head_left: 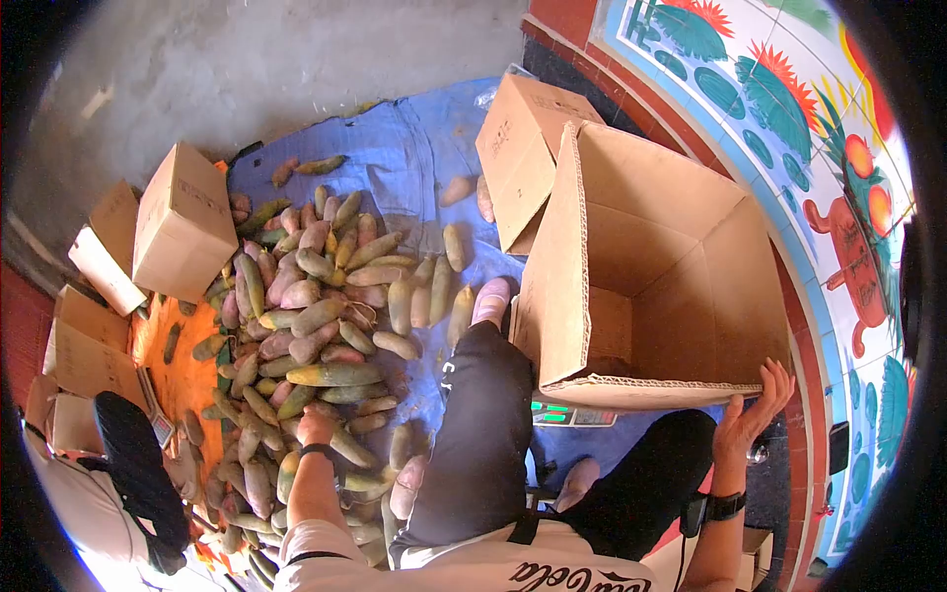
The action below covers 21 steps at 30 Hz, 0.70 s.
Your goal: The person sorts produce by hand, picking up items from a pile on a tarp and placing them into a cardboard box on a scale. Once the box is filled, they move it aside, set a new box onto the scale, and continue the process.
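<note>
My left hand reaches into a heap of long green and yellowish cucumber-like vegetables and pinkish ones. Its fingers are drawn together, and what they hold is hidden. A large open cardboard box stands at the right, its opening facing me and its inside bare where visible. At its lower right corner my right hand touches the edge, fingers spread and palm partly showing. Part of a scale with green digits shows under the box's lower edge.
A closed carton stands behind the large box. More cartons are at the left, beside an orange sheet. Blue sheeting lies under the heap. Another person's dark-clad leg is at the lower left. A painted tile wall borders the right.
</note>
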Each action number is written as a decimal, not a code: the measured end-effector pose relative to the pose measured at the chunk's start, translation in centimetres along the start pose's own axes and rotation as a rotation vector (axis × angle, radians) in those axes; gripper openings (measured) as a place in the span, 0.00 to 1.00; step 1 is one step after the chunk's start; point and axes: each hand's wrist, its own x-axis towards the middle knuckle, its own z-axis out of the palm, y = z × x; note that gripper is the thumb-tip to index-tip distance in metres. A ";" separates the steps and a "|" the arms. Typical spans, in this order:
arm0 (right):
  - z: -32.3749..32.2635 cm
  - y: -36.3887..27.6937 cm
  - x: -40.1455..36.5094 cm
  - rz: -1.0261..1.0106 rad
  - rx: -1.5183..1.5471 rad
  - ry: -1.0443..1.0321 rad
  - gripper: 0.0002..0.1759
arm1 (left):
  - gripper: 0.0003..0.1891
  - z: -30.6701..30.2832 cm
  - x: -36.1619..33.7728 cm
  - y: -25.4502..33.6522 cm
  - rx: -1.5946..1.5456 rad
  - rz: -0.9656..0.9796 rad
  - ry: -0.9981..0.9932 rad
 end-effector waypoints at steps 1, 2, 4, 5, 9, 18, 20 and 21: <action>0.0 0.0 0.1 -0.009 -0.005 0.000 0.24 | 0.26 0.5 0.5 -0.4 -0.010 -0.025 0.024; -0.1 -0.1 0.2 -0.008 -0.005 0.003 0.24 | 0.24 0.9 1.0 -0.7 -0.019 -0.049 0.047; -0.3 -0.2 0.3 -0.008 0.017 -0.003 0.24 | 0.23 -0.9 -2.1 -0.2 0.035 -0.018 0.124; -0.3 -0.2 0.4 -0.004 0.017 0.002 0.24 | 0.22 -1.6 -3.3 0.2 0.090 0.014 0.200; -0.2 -0.3 0.2 0.011 0.039 0.013 0.24 | 0.21 -1.6 -3.5 0.6 0.233 0.100 0.109; -0.5 -0.6 0.5 0.028 0.087 0.009 0.24 | 0.21 -2.0 -7.2 2.1 0.630 0.455 0.257; -0.7 -0.7 0.4 0.035 0.099 0.010 0.25 | 0.22 -1.4 -6.6 2.1 0.700 0.464 0.198; -0.7 -0.7 0.4 0.039 0.108 0.005 0.26 | 0.22 -1.3 -6.4 1.9 0.703 0.463 0.204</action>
